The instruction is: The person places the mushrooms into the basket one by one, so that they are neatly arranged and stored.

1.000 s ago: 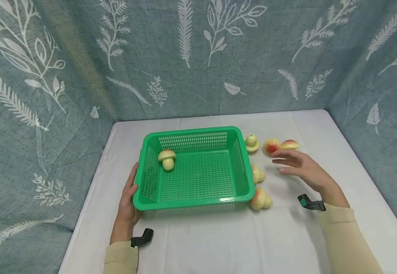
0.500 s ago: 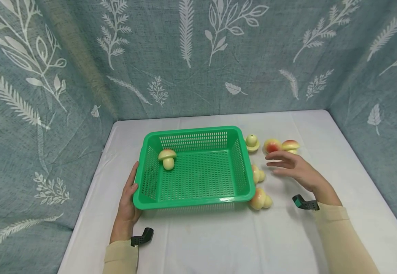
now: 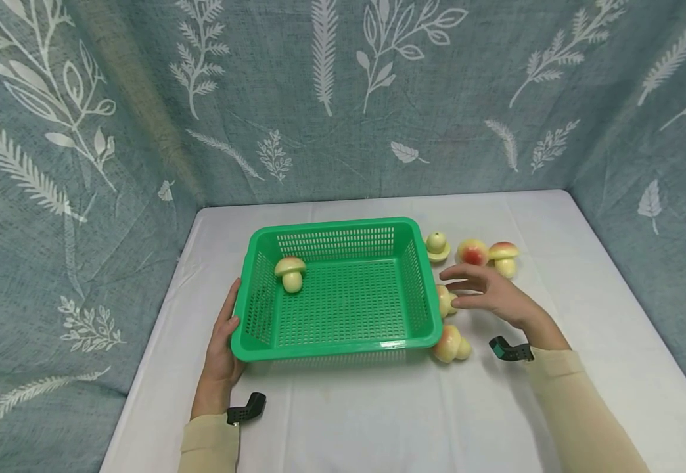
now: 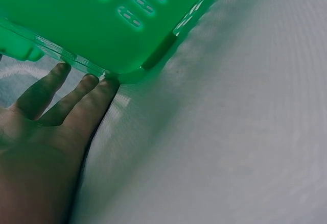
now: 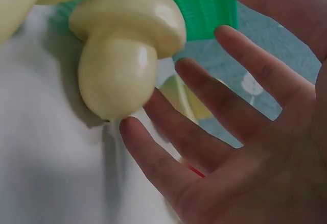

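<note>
A green plastic basket [image 3: 343, 355] sits on the table with one toy mushroom [image 3: 290, 274] inside, near its left end. My left hand [image 3: 220, 345] rests against the basket's left side, fingers fairly straight; the left wrist view shows fingertips [image 4: 88, 81] at the basket wall [image 4: 102, 40]. To the right of the basket my right hand [image 3: 493, 297] is spread above a pale toy mushroom [image 3: 445, 299], also large in the right wrist view as a cream mushroom [image 5: 120, 55]. The fingertips come close to its stem, and the palm holds nothing.
Another mushroom [image 3: 451, 344] lies nearer me by the basket's front right corner. Farther back are an upturned mushroom [image 3: 436, 247], a red-and-yellow mushroom cap [image 3: 472, 252] and a red-topped mushroom [image 3: 504, 257]. A patterned curtain [image 3: 319, 157] encloses the white table [image 3: 343, 420].
My right hand has moved left from near the far right mushrooms to the one beside the basket, uncovering the red-topped mushroom. The left hand and basket stay in place.
</note>
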Available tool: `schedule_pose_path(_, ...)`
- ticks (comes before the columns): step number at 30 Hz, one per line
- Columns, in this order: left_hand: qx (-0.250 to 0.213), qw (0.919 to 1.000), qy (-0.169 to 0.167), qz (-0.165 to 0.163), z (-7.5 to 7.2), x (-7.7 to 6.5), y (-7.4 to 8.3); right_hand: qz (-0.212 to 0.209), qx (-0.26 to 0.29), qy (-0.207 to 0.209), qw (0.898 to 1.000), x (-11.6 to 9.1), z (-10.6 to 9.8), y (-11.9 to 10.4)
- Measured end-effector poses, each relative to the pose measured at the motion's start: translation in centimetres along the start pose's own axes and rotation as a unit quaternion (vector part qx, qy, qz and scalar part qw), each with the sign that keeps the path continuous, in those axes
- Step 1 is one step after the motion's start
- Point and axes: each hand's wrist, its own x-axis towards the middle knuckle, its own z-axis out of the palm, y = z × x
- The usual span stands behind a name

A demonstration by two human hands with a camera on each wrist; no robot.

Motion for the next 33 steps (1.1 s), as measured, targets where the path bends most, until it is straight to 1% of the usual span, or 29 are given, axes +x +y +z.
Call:
schedule_pose_path(5,-0.001,1.0000,-0.004,-0.003,0.1,-0.1,0.0,-0.006,-0.011,-0.001,1.000,0.4,0.5,0.1)
schedule_pose_path(9,-0.002,1.0000,-0.006,-0.004,0.1,-0.1,-0.1,-0.001,-0.035,-0.003,0.999,0.6,0.8,0.2)
schedule_pose_path(15,-0.003,1.0000,-0.002,-0.004,0.1,-0.2,-0.2,0.018,-0.055,-0.012,0.998,1.0,1.4,0.3)
schedule_pose_path(20,-0.004,1.0000,0.000,-0.004,0.2,-0.3,-0.4,0.038,-0.069,-0.012,0.997,1.2,1.7,0.3)
schedule_pose_path(24,-0.004,1.0000,0.001,-0.002,0.3,-0.4,-0.5,0.042,-0.075,-0.006,0.996,1.2,1.8,0.4)
schedule_pose_path(28,-0.001,1.0000,0.002,-0.003,0.3,-0.6,-0.6,0.040,-0.087,0.013,0.995,1.0,1.7,0.6)
schedule_pose_path(33,0.001,1.0000,0.003,0.001,0.4,-0.7,-0.5,0.036,-0.069,0.030,0.997,0.9,1.5,0.6)
